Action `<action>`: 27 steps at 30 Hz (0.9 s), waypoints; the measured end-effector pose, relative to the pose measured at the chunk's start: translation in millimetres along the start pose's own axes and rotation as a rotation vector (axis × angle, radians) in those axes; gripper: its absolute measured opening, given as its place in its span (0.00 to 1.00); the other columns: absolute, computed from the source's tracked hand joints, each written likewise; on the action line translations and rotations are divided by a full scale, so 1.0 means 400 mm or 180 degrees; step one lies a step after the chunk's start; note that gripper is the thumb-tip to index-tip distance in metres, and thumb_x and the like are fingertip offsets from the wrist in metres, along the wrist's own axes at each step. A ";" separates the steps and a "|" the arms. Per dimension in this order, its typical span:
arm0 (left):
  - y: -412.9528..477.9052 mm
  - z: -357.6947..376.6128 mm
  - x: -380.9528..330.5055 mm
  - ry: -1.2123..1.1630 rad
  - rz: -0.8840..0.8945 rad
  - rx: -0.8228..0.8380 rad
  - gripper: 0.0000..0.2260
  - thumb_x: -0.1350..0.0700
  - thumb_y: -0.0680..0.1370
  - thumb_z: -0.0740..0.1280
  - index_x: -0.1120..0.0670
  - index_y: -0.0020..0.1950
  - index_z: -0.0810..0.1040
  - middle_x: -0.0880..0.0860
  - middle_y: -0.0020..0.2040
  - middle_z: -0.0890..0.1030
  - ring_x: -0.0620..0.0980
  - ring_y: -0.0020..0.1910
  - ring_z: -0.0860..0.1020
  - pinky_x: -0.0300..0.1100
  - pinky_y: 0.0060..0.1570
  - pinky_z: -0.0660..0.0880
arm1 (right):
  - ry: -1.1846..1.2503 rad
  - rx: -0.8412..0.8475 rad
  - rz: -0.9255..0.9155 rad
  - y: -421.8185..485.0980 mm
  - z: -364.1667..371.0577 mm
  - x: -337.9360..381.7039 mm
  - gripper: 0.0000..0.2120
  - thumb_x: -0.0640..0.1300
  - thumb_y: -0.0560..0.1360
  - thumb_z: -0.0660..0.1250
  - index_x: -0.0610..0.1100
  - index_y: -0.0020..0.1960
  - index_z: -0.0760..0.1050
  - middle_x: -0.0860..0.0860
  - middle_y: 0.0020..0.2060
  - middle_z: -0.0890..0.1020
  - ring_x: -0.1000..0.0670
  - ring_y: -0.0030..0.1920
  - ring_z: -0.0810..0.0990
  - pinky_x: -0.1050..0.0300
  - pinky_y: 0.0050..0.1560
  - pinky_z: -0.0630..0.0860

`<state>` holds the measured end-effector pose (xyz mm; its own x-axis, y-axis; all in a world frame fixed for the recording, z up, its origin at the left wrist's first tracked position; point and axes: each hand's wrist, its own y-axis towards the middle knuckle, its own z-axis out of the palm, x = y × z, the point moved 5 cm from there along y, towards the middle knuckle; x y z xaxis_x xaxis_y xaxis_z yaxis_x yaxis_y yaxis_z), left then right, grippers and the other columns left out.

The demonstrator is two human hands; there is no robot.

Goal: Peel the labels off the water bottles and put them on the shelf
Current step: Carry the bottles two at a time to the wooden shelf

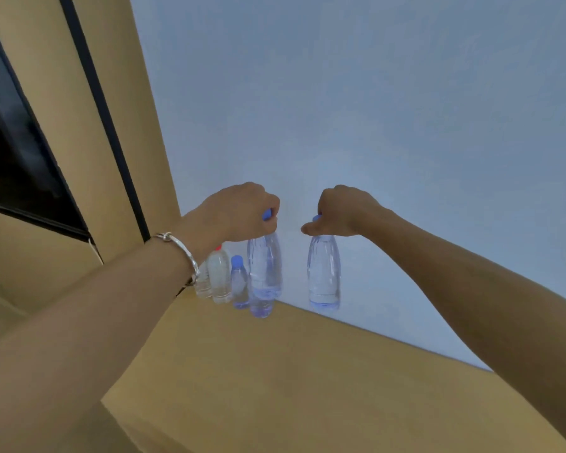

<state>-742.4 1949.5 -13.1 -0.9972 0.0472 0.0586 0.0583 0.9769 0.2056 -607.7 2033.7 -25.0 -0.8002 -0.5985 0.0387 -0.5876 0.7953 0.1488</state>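
Both forearms reach out over the tan shelf [275, 371], the left one closest, with a silver bracelet [183, 253] at the wrist. Each hand has one clear water bottle by its top, and both bottles stand upright, blue caps up, long axes vertical, bases down toward the back of the shelf by the pale wall [373, 109]. My left hand [239, 212] is curled tight over the cap of the left bottle [264, 273], fingers closed round it so only a sliver of blue shows. My right hand [340, 212] pinches the cap of the right bottle [324, 273] the same way, thumb pointing inward. Each bottle hangs straight below its fist; I cannot tell whether the bases touch the shelf. Just left of the left bottle stand a small blue-capped bottle [239, 282] and a red-capped bottle [219, 276], partly behind my wrist.
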 end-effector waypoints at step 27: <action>0.300 0.486 0.029 -0.0344 0.1233 0.0923 0.10 0.54 0.75 0.64 0.53 0.55 0.78 0.53 0.50 0.74 0.55 0.51 0.75 0.41 0.41 0.64 | 0.0114 0.0769 0.1429 0.116 0.411 -0.158 0.17 0.58 0.70 0.69 0.44 0.42 0.77 0.51 0.35 0.75 0.47 0.39 0.77 0.58 0.36 0.68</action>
<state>-756.4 2107.9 -177.8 -0.9050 0.4246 -0.0279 0.4252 0.9004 -0.0924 -604.0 2124.3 -182.9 -0.9780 -0.1923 0.0809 -0.2013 0.9718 -0.1228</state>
